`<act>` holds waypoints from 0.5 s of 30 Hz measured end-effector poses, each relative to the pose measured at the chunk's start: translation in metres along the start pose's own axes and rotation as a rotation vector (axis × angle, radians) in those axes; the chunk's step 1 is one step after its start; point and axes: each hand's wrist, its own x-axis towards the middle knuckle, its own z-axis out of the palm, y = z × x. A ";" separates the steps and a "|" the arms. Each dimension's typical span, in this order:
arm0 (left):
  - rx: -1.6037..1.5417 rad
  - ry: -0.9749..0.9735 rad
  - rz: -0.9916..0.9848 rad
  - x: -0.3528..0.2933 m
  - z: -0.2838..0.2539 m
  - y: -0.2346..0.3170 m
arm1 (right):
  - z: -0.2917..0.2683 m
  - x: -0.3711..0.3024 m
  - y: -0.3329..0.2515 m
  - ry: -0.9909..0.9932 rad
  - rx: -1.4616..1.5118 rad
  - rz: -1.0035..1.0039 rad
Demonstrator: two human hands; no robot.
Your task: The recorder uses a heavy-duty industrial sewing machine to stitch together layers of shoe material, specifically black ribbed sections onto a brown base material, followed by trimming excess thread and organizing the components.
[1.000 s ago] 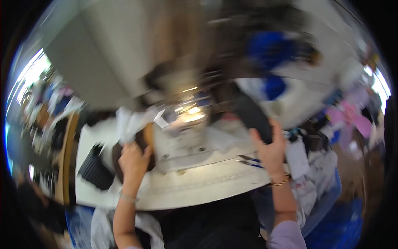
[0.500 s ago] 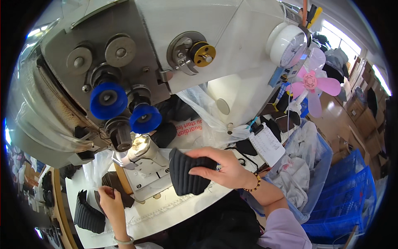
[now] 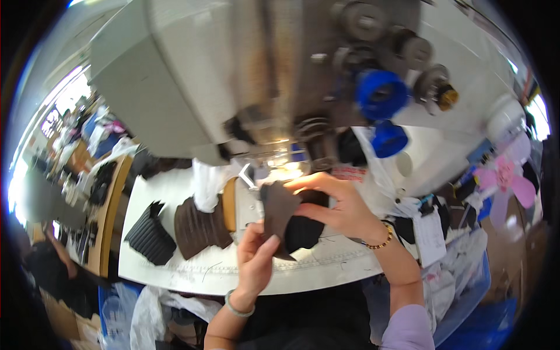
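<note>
Just in front of the sewing machine's lit needle area [image 3: 286,169], my two hands are close together. My left hand [image 3: 255,265] pinches the lower edge of a smooth brown fabric piece [image 3: 279,211]. My right hand [image 3: 347,213] grips a black ribbed fabric piece [image 3: 305,231], and its fingers reach over the top of the brown one. The brown piece covers part of the black one. Further left on the white worktable [image 3: 192,276] lie brown ribbed pieces [image 3: 197,227] and another black ribbed piece [image 3: 150,236].
The sewing machine head [image 3: 157,76] with blue tension knobs [image 3: 382,94] looms over my hands. White plastic [image 3: 210,184] hangs beside the wooden strip [image 3: 230,204]. A pink fan [image 3: 505,177], paper sheet [image 3: 430,238] and bin with white bags [image 3: 440,291] are at right.
The view has swung left. My left hand has picked up a brown fabric piece from the left and brought it to the black ribbed piece in my right hand.
</note>
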 end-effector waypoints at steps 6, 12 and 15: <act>-0.021 0.249 0.167 0.011 0.015 -0.012 | 0.002 -0.015 -0.022 -0.081 -0.760 -0.281; -0.091 0.179 0.106 0.001 0.029 -0.023 | 0.017 -0.038 0.003 -0.031 -0.970 -0.303; 0.122 0.321 0.300 0.004 0.025 -0.012 | 0.008 -0.027 0.016 0.137 -0.810 -0.447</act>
